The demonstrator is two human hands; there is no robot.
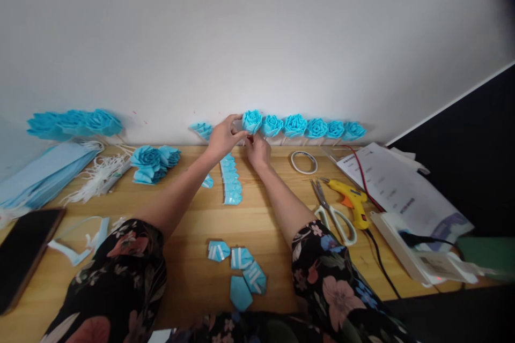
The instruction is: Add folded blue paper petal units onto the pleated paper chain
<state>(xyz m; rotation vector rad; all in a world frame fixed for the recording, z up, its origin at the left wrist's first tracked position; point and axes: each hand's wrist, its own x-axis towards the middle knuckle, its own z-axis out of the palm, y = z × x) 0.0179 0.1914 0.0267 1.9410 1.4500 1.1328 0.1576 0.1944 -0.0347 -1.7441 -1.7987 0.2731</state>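
Note:
At the wall, a blue folded flower (pixel 251 121) is between my hands, first in a row of similar blue flowers (pixel 295 125) on thin stems. My left hand (pixel 224 136) reaches round its left side, thumb and fingers closed on it. Just beneath the bloom, my right hand (pixel 258 151) is closed with fingertips together at its stem, which is mostly hidden. Left of my left hand, another blue flower (pixel 202 129) leans at the wall. A strip of overlapping blue petals (pixel 232 179) lies below my hands, and several loose blue petals (pixel 241 292) with white tape lie nearer me.
Rightward lie a tape roll (pixel 304 162), scissors (pixel 333 213), a yellow glue gun (pixel 354 200), a power strip (pixel 418 252) and papers (pixel 402 187). On the left are blue face masks (pixel 44 174), white ear loops (pixel 100 174), more blue flowers (pixel 148 163) and a phone (pixel 26 252).

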